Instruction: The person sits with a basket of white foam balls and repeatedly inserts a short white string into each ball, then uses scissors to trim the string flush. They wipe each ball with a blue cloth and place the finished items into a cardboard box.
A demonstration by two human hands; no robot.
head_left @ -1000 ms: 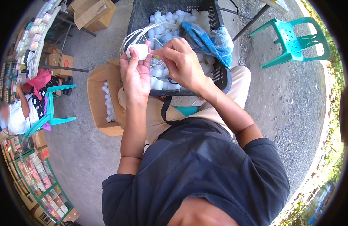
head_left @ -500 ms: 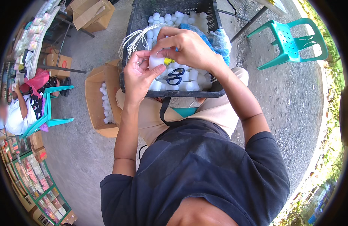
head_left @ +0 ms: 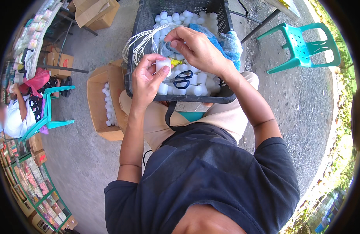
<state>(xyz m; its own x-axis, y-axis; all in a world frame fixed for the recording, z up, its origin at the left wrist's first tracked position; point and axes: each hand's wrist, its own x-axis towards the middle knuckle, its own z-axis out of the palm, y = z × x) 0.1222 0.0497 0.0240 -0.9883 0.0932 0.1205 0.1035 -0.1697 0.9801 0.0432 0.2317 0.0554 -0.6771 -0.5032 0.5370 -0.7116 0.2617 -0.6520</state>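
Over the 8 o'clock part of the black plastic crate (head_left: 195,98), in the head view: gripped between thumb and fingers of the left hand (head_left: 147,82), a short, smooth, white, waxy-looking cylinder (head_left: 163,68). From the right hand's fingertips, at about 7 o'clock, just beside and apart. Much nearer to the left hand, in fact touching it; long axis roughly from 12 to 6 o'clock, as far as shows past the left thumb. Right hand (head_left: 201,52) above, at about 1 to 2 o'clock from the cylinder, with thumb and forefinger narrowly bent toward each other; too fine to tell whether pinching a thread.

In looks, plain and pale, slightly translucent, partly covered by the thumb; end faces not clear. Much like the loose heap of white cylinders (head_left: 197,90) below in the crate.

Around the held cylinder: at 4 o'clock, scissors with dark-blue looped handles (head_left: 182,79); close by at 2, a small bright-yellow object (head_left: 176,62) of unclear kind; at 10 to 11, a loose bunch of thin white cords (head_left: 138,46) draped over the crate's edge; between 2 and 3, a crumpled blue towel (head_left: 230,46); farther out at 8, an open brown cardboard box (head_left: 96,107) with more white pieces inside.
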